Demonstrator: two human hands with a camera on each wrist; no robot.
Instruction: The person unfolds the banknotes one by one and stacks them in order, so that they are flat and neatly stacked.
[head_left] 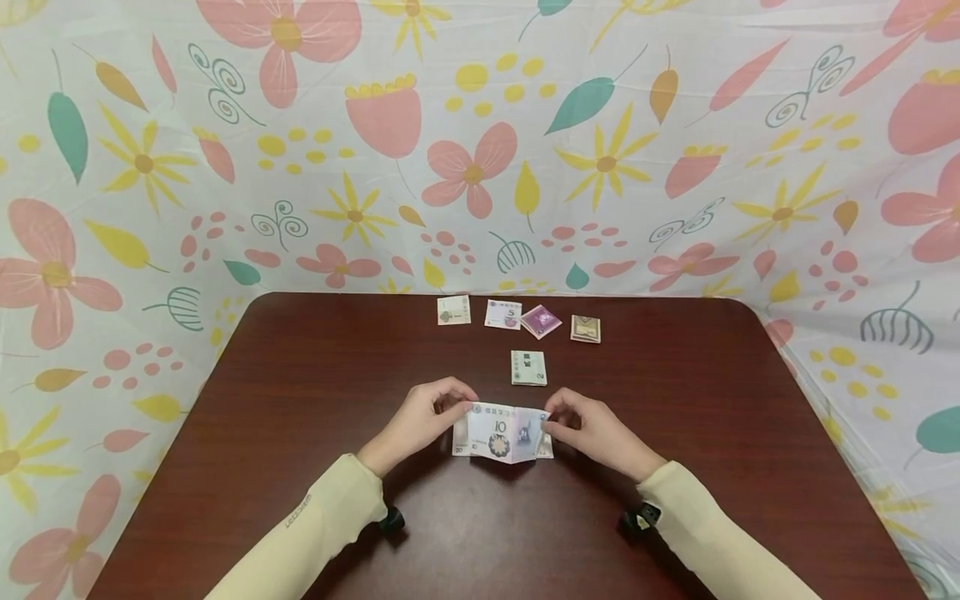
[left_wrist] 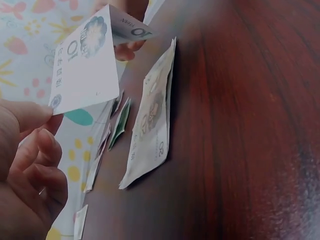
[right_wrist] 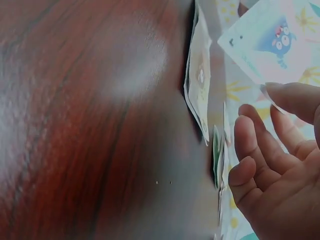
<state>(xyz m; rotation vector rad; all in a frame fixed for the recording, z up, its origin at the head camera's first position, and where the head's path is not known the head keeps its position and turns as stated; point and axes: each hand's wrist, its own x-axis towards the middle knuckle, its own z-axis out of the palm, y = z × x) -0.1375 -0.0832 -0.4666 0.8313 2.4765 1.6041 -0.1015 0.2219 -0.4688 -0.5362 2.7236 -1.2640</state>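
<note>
A creased play banknote marked 10 [head_left: 491, 429] is held between my two hands, above the table. My left hand [head_left: 427, 414] pinches its left upper corner between thumb and fingers. At the other end, my right hand [head_left: 596, 429] pinches the right edge, where a blue cartoon figure [right_wrist: 282, 42] shows in the right wrist view. Beneath it lies a banknote marked 20 [head_left: 460, 446], mostly covered in the head view. The left wrist view shows this lower note [left_wrist: 152, 112] lying on the table, apart from the held one.
Just beyond my hands lies a folded green note marked 2 [head_left: 528, 367]. Farther back are a pale note [head_left: 453, 310], a purple 5 note [head_left: 502, 314], a folded magenta note [head_left: 541, 321] and a folded brownish note [head_left: 586, 328]. A floral cloth [head_left: 472, 125] hangs behind the table [head_left: 315, 367].
</note>
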